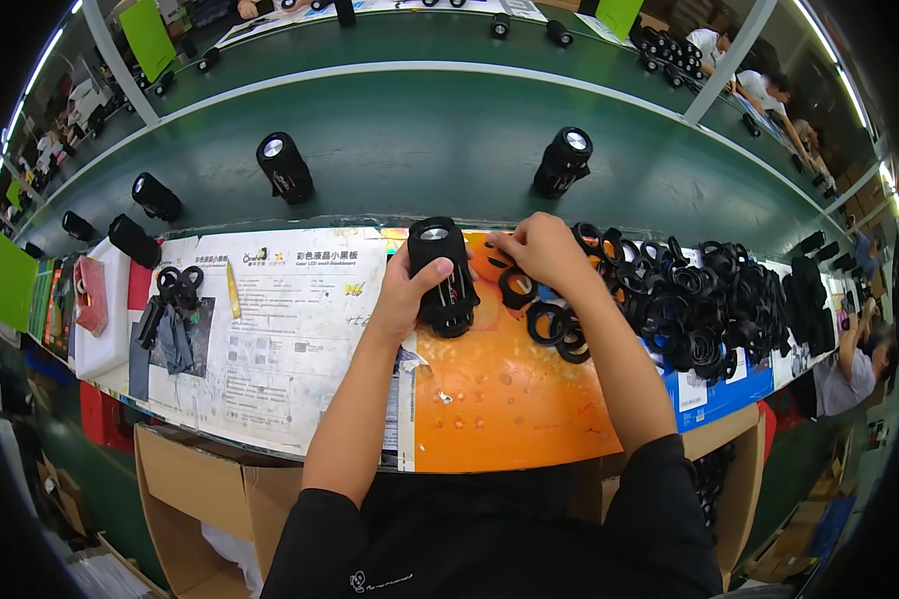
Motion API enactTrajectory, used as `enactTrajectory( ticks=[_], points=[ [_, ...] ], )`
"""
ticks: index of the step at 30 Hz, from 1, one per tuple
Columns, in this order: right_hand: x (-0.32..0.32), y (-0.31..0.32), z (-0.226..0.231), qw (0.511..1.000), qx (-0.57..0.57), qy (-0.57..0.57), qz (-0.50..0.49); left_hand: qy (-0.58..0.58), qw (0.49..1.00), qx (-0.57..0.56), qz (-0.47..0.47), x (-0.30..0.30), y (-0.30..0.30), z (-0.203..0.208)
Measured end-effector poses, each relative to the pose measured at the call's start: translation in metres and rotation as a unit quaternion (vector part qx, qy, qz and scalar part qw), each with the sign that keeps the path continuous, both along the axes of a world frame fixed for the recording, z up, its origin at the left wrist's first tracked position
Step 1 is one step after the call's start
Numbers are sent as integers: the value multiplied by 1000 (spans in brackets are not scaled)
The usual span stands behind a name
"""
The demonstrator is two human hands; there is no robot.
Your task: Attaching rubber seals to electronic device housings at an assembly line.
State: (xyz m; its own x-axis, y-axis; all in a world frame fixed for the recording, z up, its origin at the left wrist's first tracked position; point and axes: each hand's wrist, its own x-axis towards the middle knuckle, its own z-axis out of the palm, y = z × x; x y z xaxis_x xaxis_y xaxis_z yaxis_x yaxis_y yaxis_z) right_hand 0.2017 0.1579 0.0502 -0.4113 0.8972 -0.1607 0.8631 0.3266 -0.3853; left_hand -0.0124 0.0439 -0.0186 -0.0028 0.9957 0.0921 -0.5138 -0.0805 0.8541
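A black cylindrical portable speaker (442,275) stands upright in front of me, its round silvery end facing up. My left hand (410,292) is wrapped round its left side, the thumb lying across the front. To the right of the speaker, my right hand (539,255) has its fingers curled and drawn together. Small dark pieces show at its fingertips, but what they pinch is hidden. Just below that hand lies a black ring (517,290), with another black ring (546,324) nearer to me. A large heap of black rings (704,309) spreads to the right of my forearm.
An orange sheet (509,409) and a white printed sheet (270,359) cover the bench. Beyond runs a green conveyor belt (420,150) carrying several similar speakers. Black straps (175,319) and a yellow pen (233,290) lie left. Open cardboard boxes (200,489) stand below the bench edge.
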Motion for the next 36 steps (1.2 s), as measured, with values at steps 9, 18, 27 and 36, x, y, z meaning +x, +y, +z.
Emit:
enactTrajectory(
  ticks=[9,18,27,36],
  points=[
    [52,4,-12,983,33,114,139,-3,1000,10,-13,2,-4,5],
    [31,-16,40,922,-83,355,129,139,990,21,2,16,-12,14],
    [4,-28,87,910,-144,338,190,221,974,44,4,19,-14,23],
    [2,-52,89,939,6,255,229,258,965,45,-3,15,-11,17]
  ],
)
